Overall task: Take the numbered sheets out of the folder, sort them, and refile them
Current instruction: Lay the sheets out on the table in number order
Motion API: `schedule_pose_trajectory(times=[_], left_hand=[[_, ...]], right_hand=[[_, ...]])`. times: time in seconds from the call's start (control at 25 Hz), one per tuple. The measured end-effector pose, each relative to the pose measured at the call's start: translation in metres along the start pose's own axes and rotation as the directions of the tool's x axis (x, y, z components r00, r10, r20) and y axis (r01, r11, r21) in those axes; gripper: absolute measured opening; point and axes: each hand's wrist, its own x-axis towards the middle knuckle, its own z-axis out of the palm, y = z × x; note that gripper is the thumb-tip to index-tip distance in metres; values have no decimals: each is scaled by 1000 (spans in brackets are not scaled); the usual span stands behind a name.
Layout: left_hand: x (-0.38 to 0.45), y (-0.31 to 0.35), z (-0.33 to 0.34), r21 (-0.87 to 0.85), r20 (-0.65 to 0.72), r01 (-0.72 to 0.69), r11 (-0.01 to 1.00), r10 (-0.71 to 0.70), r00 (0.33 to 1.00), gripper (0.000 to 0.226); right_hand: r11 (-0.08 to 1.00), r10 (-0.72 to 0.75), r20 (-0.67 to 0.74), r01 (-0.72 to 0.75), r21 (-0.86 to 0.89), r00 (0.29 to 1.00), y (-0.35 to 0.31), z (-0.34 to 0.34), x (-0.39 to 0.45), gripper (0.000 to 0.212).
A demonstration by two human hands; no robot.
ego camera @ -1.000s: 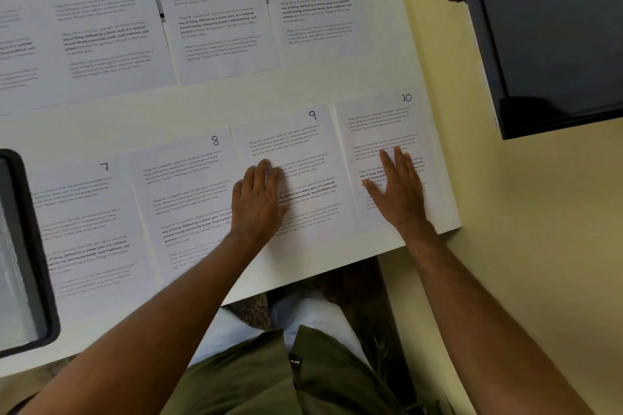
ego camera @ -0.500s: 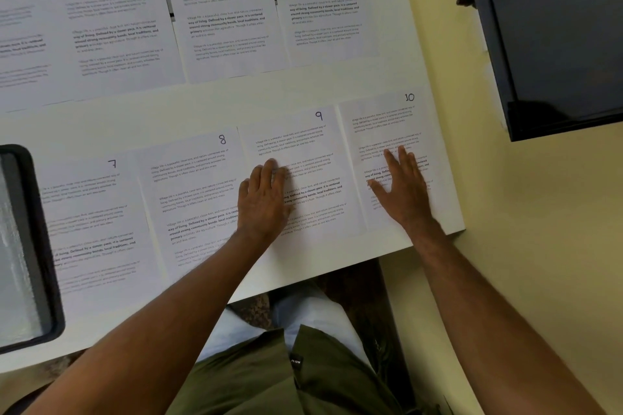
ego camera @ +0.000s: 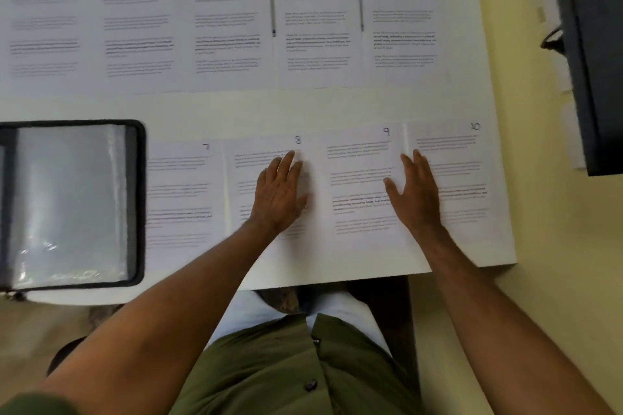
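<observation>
I am seeing printed sheets lying flat on the white table (ego camera: 337, 108) in two rows, each with its long axis running near-to-far and its handwritten number at the far right corner, so the text is reading upright from the near edge. Far row, left to right: a sheet whose number is too blurred to read, sheet 3 (ego camera: 138, 30), sheet 4 (ego camera: 229, 34), sheet 5 (ego camera: 317, 27), and a last sheet with an unreadable number. Near row: sheet 7 (ego camera: 183, 202), sheet 8 (ego camera: 249, 172), sheet 9 (ego camera: 360, 192), sheet 10 (ego camera: 462, 178). The body text is too blurred to read.

The left hand (ego camera: 279, 194) is lying flat across the seam of sheets 8 and 9, fingers straight, gripping nothing. The right hand (ego camera: 416, 192) is lying flat across the seam of sheets 9 and 10, fingers spread and released.

The open folder (ego camera: 72, 202), black-edged with a clear plastic sleeve, is lying at the near left, just beside sheet 7.
</observation>
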Motion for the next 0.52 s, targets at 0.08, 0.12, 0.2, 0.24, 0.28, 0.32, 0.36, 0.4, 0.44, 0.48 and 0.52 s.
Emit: schedule_pose_trajectory(times=[0.08, 0.12, 0.2, 0.24, 0.28, 0.32, 0.36, 0.4, 0.44, 0.48, 0.52], left_hand=[[-12, -37, -19, 6, -2, 67, 998, -67, 998, 78], [-19, -56, -28, 11, -13, 97, 995, -97, 995, 78], [-33, -100, -45, 15, -31, 154, 988, -154, 988, 79], [-39, -123, -54, 15, -30, 188, 982, -187, 982, 79], [-45, -146, -62, 18, -35, 218, 976, -217, 976, 79], [-51, -169, -71, 25, -38, 239, 971, -238, 971, 79], [-56, -191, -80, 29, -33, 254, 967, -253, 967, 78], [-62, -217, -89, 31, -36, 267, 963, -266, 963, 77], [-66, -239, -98, 25, -44, 274, 961, -273, 961, 77], [-69, -263, -107, 19, -58, 278, 960, -276, 959, 77], [-72, -287, -116, 13, -63, 289, 957, -287, 956, 76]], right_hand=[[998, -66, 17, 66, 15, 998, -35, 9, 9, 68], [995, -102, 21, 101, 23, 995, -54, 14, 15, 68], [985, -169, 25, 168, 32, 985, -96, 26, 25, 68], [980, -198, 26, 197, 31, 980, -118, 32, 29, 68], [975, -221, 25, 220, 30, 975, -142, 38, 34, 68], [970, -243, 22, 242, 31, 970, -167, 45, 38, 67], [965, -262, 19, 262, 34, 965, -190, 51, 41, 67], [960, -279, 17, 278, 40, 960, -217, 59, 44, 67], [957, -287, 14, 286, 47, 958, -241, 66, 44, 67], [956, -290, 7, 289, 53, 957, -264, 74, 45, 67], [954, -293, 1, 293, 59, 956, -289, 83, 45, 67]])
